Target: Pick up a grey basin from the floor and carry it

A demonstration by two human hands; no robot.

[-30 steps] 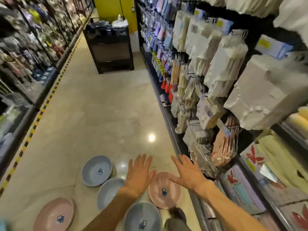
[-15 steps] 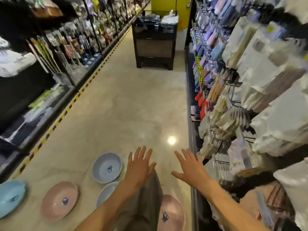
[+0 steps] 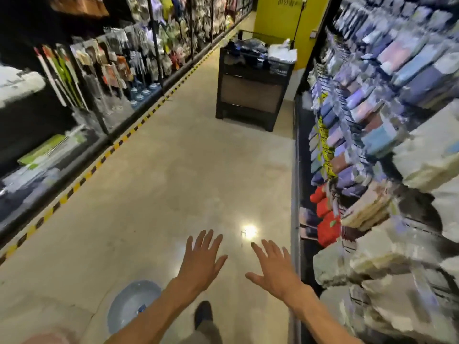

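My left hand (image 3: 201, 263) and my right hand (image 3: 274, 268) are both stretched out in front of me over the floor (image 3: 173, 184), fingers straight and spread, palms down, holding nothing and touching nothing. Below my left forearm a grey-blue bowl (image 3: 129, 302) lies on the floor near the bottom edge of the view, partly hidden by that arm; it is the thing nearest my hands, well apart from the left shelving. Something pink (image 3: 49, 340) shows at the bottom left corner, perhaps another bowl, though too little of it is visible to be sure. My shoe (image 3: 203, 314) steps forward between my arms. Just to the right of my right hand runs the base of the right shelving (image 3: 295, 219), hung with blurred packets, a red cluster (image 3: 326, 217) among them. Farther up the aisle a dark display stand (image 3: 252, 88) sits against the right side before a yellow wall (image 3: 278, 23), and a yellow-and-black stripe (image 3: 99, 165) edges the floor along the left shelving (image 3: 82, 78). I judge this a walking step, with my hands free between handlings; a next move on the bowl would call for turning back, stooping, and closing fingers round its rim.
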